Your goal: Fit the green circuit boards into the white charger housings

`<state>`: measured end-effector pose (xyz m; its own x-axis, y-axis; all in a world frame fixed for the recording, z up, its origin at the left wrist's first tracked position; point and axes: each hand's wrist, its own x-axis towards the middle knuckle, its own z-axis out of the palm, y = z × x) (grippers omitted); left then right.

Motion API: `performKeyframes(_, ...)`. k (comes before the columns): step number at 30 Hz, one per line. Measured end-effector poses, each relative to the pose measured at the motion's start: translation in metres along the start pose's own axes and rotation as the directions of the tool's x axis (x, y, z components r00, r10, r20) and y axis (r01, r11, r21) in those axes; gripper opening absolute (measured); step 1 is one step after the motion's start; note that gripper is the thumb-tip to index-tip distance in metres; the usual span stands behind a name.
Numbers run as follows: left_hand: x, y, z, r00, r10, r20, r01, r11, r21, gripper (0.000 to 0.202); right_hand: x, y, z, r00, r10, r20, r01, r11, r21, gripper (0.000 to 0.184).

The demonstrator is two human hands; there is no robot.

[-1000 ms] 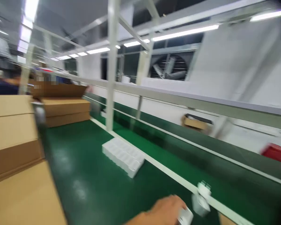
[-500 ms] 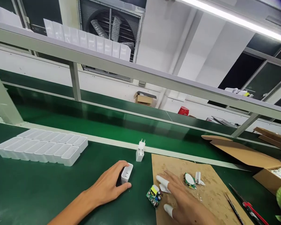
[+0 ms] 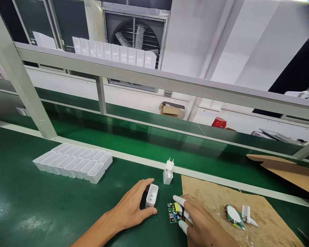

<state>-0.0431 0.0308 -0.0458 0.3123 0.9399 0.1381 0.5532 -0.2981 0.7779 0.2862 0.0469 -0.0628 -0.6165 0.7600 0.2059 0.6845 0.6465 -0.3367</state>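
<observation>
A white charger case (image 3: 151, 195) stands on the green bench with its opening facing up and two slots showing inside. My left hand (image 3: 134, 206) is closed around it, fingers at the far side and thumb at the near side. My right hand (image 3: 198, 216), with white finger cots on its fingertips, pinches a small circuit board (image 3: 173, 213) with a yellow part on it, right of the case. A white piece under the right fingers is mostly hidden. Behind stands a white charger (image 3: 168, 175) with a two-pin plug on top.
A brown cardboard sheet (image 3: 208, 190) lies at the right, bearing another circuit board (image 3: 233, 216) with a white oval and a white plastic part (image 3: 247, 214). Joined white trays (image 3: 74, 163) sit at the left. A metal rail (image 3: 157, 77) crosses above the bench.
My right hand has closed on the circuit board and turned it straighter, close to the case. My left hand stays at the case. The view has shifted left.
</observation>
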Motion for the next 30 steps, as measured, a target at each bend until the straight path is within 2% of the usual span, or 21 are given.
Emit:
performKeyframes(2,0.0,-0.002,-0.001,1.0,-0.007,0.018,0.007,1.0,-0.018,0.093,0.005,0.001,0.001,1.0,-0.002,-0.005,0.002,1.0,0.012,0.08)
performKeyframes(5,-0.001,-0.005,-0.002,0.999,-0.014,0.036,0.015,1.0,-0.018,0.103,0.01,-0.003,0.003,0.994,0.109,0.031,-0.109,0.994,-0.009,0.081)
performKeyframes(7,-0.001,-0.008,-0.001,0.999,-0.013,0.041,0.013,1.0,0.0,0.104,0.008,-0.003,0.007,0.986,0.154,0.057,-0.153,0.988,-0.018,0.083)
performKeyframes(12,-0.001,-0.012,-0.001,0.997,-0.016,0.081,0.013,0.999,0.031,0.1,-0.002,0.001,0.012,0.981,0.156,0.115,-0.164,0.984,0.064,0.079)
performKeyframes(15,0.0,-0.013,0.0,0.997,-0.033,0.07,0.031,0.999,0.022,0.095,0.0,-0.01,0.005,0.988,0.151,-0.015,-0.149,0.985,0.088,0.077)
performKeyframes(18,0.0,-0.012,0.002,0.998,-0.051,0.041,0.05,0.999,0.008,0.09,0.009,-0.03,-0.005,0.981,0.098,-0.166,-0.061,0.974,0.217,0.069)
performKeyframes(21,0.001,-0.011,0.006,1.0,0.024,-0.008,-0.024,1.0,0.017,0.087,0.017,-0.046,-0.007,0.937,0.024,-0.348,0.089,0.948,0.306,0.061)
performKeyframes(23,0.002,-0.009,0.009,0.995,0.095,-0.033,-0.094,0.995,0.025,0.086,0.02,-0.051,-0.003,0.899,-0.026,-0.438,0.141,0.962,0.232,0.06)
performKeyframes(27,0.004,-0.004,0.011,0.981,0.19,-0.024,-0.188,0.98,0.057,0.086,0.023,-0.054,0.008,0.878,-0.133,-0.46,0.179,0.982,0.057,0.065)
performKeyframes(30,0.004,-0.001,0.012,0.976,0.216,-0.009,-0.215,0.975,0.059,0.092,0.023,-0.055,0.01,0.875,-0.149,-0.46,0.193,0.98,0.05,0.064)
